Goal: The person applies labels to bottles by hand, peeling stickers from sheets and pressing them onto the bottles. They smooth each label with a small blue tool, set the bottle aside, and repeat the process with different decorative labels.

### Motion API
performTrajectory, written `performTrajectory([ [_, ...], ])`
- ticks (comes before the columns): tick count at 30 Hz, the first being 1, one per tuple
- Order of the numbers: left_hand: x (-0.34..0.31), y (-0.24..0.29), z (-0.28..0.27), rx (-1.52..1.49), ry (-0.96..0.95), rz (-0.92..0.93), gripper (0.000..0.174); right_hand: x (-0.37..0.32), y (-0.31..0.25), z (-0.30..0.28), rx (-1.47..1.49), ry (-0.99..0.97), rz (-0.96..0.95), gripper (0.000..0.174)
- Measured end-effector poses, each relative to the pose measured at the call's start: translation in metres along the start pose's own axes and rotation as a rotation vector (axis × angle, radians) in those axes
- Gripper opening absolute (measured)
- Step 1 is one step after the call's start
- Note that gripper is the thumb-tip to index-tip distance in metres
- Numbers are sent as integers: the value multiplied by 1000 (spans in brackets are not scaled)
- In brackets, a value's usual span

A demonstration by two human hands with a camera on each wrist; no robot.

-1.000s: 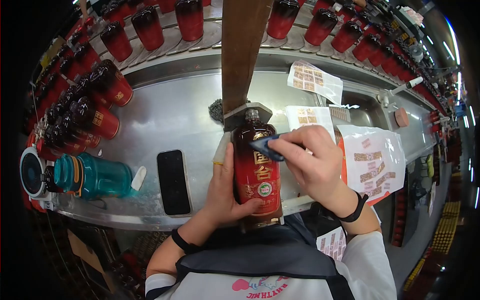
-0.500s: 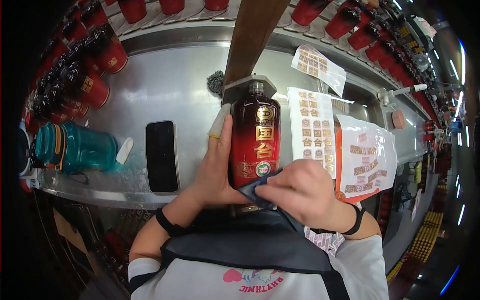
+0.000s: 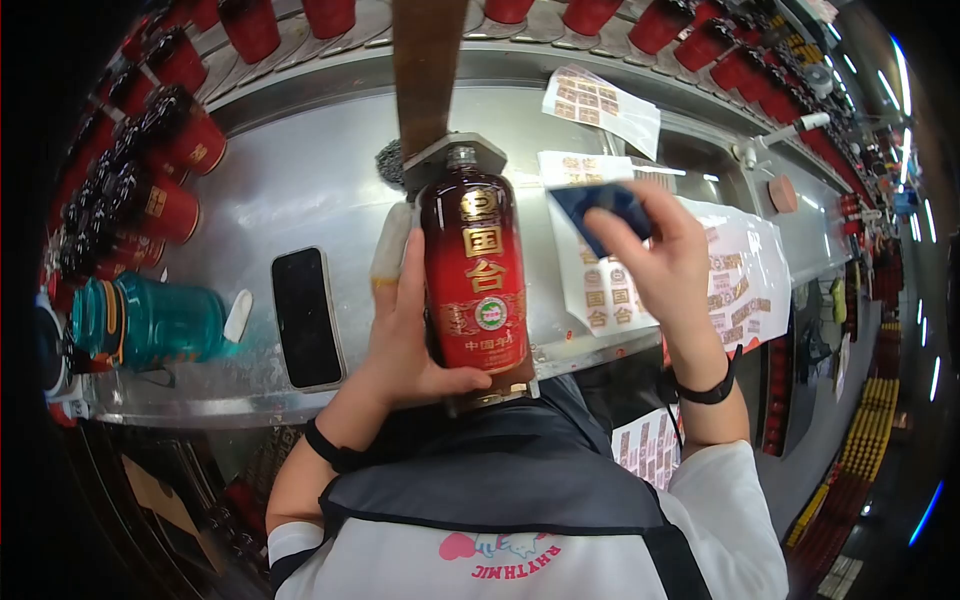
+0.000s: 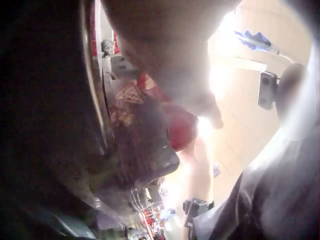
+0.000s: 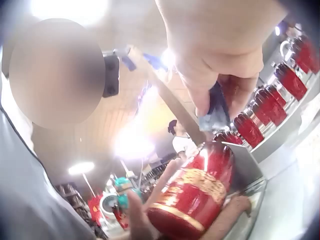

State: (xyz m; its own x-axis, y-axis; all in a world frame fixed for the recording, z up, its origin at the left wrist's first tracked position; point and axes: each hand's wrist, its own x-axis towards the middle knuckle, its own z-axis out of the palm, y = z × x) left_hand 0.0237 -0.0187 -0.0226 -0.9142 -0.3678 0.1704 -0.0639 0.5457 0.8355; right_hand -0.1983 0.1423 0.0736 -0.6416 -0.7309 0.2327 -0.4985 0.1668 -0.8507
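Observation:
A dark-red glass bottle (image 3: 478, 330) with gold lettering lies in a wooden holder, its neck at a metal bracket (image 3: 490, 153). My left hand (image 3: 400, 340) grips the bottle from the left, the fingers along its side and the thumb over the lower label. One finger wears a pale finger cot (image 3: 391, 245) with a yellow band. Away to the right, my right hand (image 3: 665, 255) pinches a dark blue triangular flat piece (image 3: 605, 212) between thumb and fingers, above a sheet of gold character stickers (image 3: 590, 280). In the right wrist view, the blue piece (image 5: 217, 107) hangs over the bottle (image 5: 195, 195).
On the metal bench lie a black phone (image 3: 307, 315), a teal drinking bottle (image 3: 175, 320) and a dark scouring pad (image 3: 390, 163). More sticker sheets (image 3: 755, 255) lie at the right. Red bottles (image 3: 165, 205) stand at the left and along the back. A wooden post (image 3: 427, 80) rises behind the bracket.
My right hand has passed the blue piece down the bottle from upper characters to lower label, then lifted it away to the upper right. The left hand keeps its hold.

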Motion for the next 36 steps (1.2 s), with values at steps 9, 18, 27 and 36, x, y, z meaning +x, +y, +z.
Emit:
performTrajectory([
  [9,12,47,13,497,45,542,65,-13,62,-110,427,182,367,27],
  [18,-11,28,20,398,201,303,102,-51,99,-175,402,324,493,30],
  [27,-21,27,29,98,191,-3,120,-73,98,-224,211,441,586,52],
  [36,-19,17,38,38,231,15,114,-147,149,-266,-1,608,606,33],
])
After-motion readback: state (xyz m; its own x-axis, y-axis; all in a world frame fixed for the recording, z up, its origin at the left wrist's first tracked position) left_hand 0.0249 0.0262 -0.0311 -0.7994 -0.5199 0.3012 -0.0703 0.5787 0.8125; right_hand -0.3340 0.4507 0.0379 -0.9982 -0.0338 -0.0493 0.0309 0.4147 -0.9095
